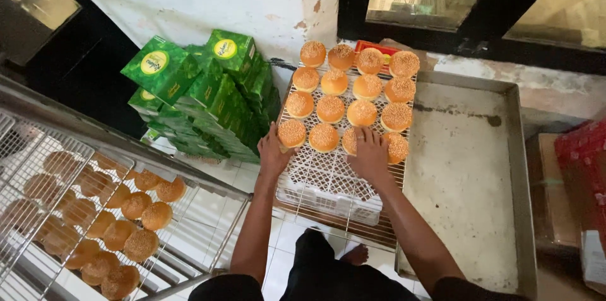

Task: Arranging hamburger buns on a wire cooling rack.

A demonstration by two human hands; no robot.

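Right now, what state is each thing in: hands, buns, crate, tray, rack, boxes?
Left hand: open, touching a front-row bun.
Right hand: open, flat over buns.
Buns on wire grid: in rows, seeded tops up.
White crate: under the grid.
Metal tray: bare, stained.
Rack: shelves filled with buns.
Green boxes: stacked, closed.

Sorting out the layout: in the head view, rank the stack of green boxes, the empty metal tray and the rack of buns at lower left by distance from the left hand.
From the left hand:
1. Stack of green boxes, just left of it.
2. Rack of buns, lower left.
3. Empty metal tray, far right.

Green cartons (208, 89), steel tray (467, 168)
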